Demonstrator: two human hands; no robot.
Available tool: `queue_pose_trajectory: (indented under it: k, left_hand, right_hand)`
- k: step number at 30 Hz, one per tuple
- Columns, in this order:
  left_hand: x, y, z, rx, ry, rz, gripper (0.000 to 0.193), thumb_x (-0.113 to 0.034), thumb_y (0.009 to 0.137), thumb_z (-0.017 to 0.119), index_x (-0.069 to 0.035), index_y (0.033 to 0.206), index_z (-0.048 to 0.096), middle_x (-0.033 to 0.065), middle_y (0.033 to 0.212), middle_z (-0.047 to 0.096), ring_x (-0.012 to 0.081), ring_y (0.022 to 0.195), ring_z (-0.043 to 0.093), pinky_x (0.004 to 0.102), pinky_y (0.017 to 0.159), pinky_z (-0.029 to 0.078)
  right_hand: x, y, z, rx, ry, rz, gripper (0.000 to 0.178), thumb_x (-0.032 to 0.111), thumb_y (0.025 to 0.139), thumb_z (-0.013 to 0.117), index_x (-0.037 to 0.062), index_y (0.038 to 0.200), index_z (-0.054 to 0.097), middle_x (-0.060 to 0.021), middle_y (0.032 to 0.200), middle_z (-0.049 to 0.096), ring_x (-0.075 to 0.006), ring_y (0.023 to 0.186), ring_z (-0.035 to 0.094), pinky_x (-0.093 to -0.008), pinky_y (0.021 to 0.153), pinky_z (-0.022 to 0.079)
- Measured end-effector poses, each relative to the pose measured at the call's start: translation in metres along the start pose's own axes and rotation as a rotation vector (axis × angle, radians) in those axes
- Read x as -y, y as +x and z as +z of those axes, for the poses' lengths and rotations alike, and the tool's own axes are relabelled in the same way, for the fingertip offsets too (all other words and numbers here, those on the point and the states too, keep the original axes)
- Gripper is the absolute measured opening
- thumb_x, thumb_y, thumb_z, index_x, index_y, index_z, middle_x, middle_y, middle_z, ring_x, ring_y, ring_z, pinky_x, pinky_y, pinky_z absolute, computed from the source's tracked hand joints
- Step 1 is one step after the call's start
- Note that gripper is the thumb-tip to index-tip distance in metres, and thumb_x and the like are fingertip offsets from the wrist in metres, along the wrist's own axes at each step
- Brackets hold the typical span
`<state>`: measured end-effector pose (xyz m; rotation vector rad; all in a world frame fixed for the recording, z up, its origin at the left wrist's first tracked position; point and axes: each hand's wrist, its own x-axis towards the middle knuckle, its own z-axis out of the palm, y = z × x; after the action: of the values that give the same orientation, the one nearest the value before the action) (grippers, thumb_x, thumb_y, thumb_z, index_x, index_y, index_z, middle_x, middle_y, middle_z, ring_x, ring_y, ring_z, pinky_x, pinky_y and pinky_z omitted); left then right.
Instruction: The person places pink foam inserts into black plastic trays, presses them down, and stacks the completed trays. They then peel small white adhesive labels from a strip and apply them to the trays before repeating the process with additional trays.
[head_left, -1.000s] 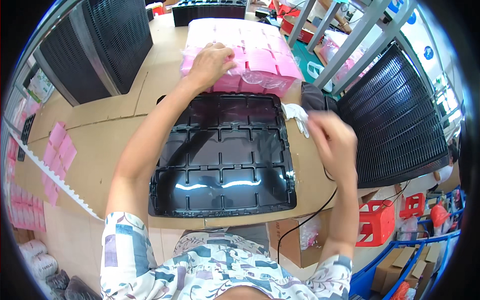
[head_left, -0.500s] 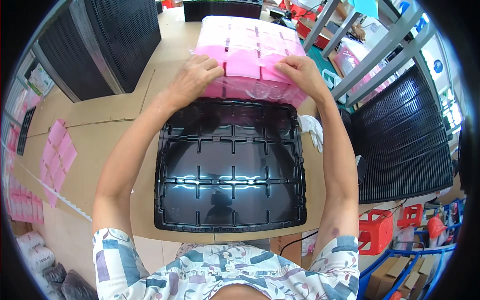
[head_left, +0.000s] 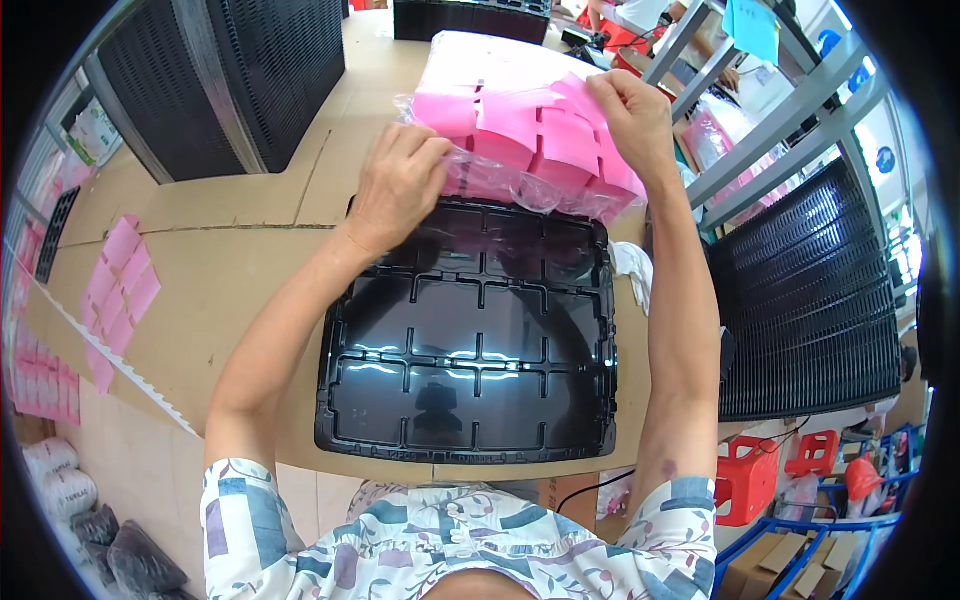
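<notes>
The fingers (head_left: 425,150) of the left hand (head_left: 395,190) are curled down onto the near left edge of a clear plastic bag of pink sheets (head_left: 530,130), pressed against its film. The fingers (head_left: 612,88) of the right hand (head_left: 635,115) are pinched on the upper right part of the same bag, gripping film and a pink corner together.

The bag is found in the upper centre of the frame, lying on the bench (head_left: 230,270) with its near edge overlapping the far rim of a black moulded tray (head_left: 470,340). The tray is seen at the centre of the frame, flat on the bench, divided into shallow glossy compartments, none of which is filled.

The bench surface is covered with brown cardboard sheets, with seams visible. A few loose pink sheets (head_left: 122,285) are noted at the left of the frame, well apart from the tray. A white crumpled item (head_left: 632,270) lies just beside the tray's right edge.

Stacks of black trays (head_left: 215,70) are noted at the upper left, and a further black stack (head_left: 810,300) at the right. Grey metal racking (head_left: 770,130) is seen at the upper right, and a red container (head_left: 745,480) at floor level in the lower right.
</notes>
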<state>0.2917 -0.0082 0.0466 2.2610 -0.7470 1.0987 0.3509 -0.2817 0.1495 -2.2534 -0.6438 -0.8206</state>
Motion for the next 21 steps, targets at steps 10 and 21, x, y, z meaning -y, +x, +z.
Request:
queue_pose_trajectory:
  k: [10, 21]
  left_hand:
    - [-0.027, 0.054, 0.023, 0.175, -2.000, -1.196, 0.063, -0.056, 0.099, 0.052, 0.003, 0.114, 0.062, 0.0071, 0.083, 0.064, 0.0093, 0.058, 0.052, 0.0184, 0.041, 0.036]
    - [-0.083, 0.072, 0.039, 0.475, -1.977, -0.843, 0.060, -0.037, 0.096, 0.066, 0.006, 0.134, 0.046, 0.0159, 0.115, 0.063, 0.0190, 0.096, 0.066, 0.0274, 0.077, 0.058]
  right_hand:
    - [-0.021, -0.024, 0.003, 0.019, 0.134, 0.032, 0.031, 0.026, 0.095, 0.063, -0.0039, 0.086, 0.068, -0.0094, 0.059, 0.054, -0.0146, 0.056, 0.052, -0.0351, 0.057, 0.042]
    - [-0.031, 0.025, -0.007, 0.083, 0.136, 0.021, 0.029, 0.025, 0.092, 0.065, -0.0030, 0.085, 0.068, -0.0132, 0.066, 0.062, -0.0149, 0.061, 0.056, -0.0354, 0.061, 0.045]
